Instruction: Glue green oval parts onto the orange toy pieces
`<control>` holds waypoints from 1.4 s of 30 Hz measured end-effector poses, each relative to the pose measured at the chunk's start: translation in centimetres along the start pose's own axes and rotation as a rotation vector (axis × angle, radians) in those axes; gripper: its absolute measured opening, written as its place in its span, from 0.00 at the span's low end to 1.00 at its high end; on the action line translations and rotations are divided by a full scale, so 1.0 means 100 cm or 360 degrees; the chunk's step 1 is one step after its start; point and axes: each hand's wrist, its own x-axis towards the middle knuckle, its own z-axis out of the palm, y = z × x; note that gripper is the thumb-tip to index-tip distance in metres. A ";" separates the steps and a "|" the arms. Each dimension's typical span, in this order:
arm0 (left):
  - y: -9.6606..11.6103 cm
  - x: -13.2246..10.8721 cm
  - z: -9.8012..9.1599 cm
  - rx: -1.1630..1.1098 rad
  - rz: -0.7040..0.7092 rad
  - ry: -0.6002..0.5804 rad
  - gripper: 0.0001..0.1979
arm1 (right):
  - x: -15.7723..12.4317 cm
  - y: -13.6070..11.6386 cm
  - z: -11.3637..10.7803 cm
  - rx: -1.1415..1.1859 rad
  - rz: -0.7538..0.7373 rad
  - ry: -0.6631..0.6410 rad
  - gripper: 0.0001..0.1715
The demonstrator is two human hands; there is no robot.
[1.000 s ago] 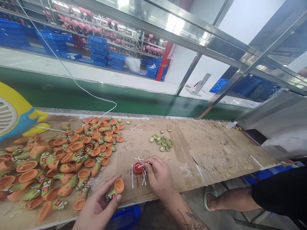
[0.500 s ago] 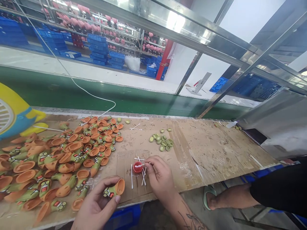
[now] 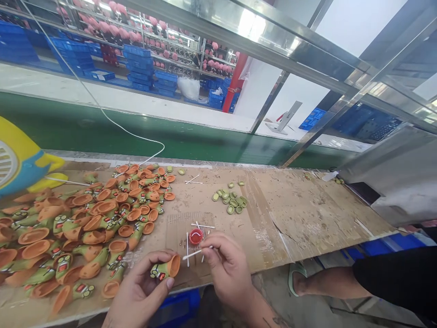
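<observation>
Between the thumb and fingers of my left hand (image 3: 141,289) is a green and orange figurine (image 3: 165,268), its orange cup-like opening facing right. My right hand (image 3: 227,269) pinches a white cotton swab (image 3: 193,254), whose tip points left, close to the figurine but apart from it. Just behind the swab stands a small red cup (image 3: 195,236), with several loose swabs (image 3: 187,249) lying around it. Many similar figurines (image 3: 107,207) are heaped on the left. Small green oval pieces (image 3: 233,196) lie in a cluster behind the cup.
Cardboard (image 3: 307,214) covers the table. A yellow and blue fan (image 3: 25,159) stands at the left edge, and a white cable (image 3: 112,123) hangs across the green panel (image 3: 205,143). A person's leg (image 3: 327,281) shows at the right, beside the table. Metal beams cross above.
My right hand has drawn the swab out of the red cup and brought it down and left toward the figurine. My left hand has shifted slightly right with the figurine.
</observation>
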 end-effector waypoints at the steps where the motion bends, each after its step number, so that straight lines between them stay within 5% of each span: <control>1: 0.000 0.000 0.001 -0.0001 0.0007 -0.0004 0.20 | -0.001 -0.002 0.002 0.0020 -0.0009 -0.0034 0.08; 13: 0.000 -0.001 0.002 -0.0073 -0.0003 -0.0040 0.21 | -0.005 -0.001 0.009 0.0038 -0.0036 -0.0169 0.07; 24: -0.009 -0.007 0.002 -0.0142 -0.0237 -0.0080 0.28 | -0.005 0.003 0.008 0.0020 -0.0054 -0.0074 0.08; 32: -0.026 0.003 -0.008 -0.0215 -0.0306 0.0014 0.29 | 0.010 0.032 0.002 -0.0236 0.0003 -0.0030 0.09; 37: -0.012 -0.002 -0.002 -0.0292 -0.0329 0.0088 0.28 | 0.008 0.046 0.006 -0.0320 0.0001 -0.0085 0.09; 42: -0.006 -0.006 0.003 -0.0413 -0.0446 0.0147 0.34 | 0.009 0.035 0.001 -0.0260 -0.0003 0.0008 0.09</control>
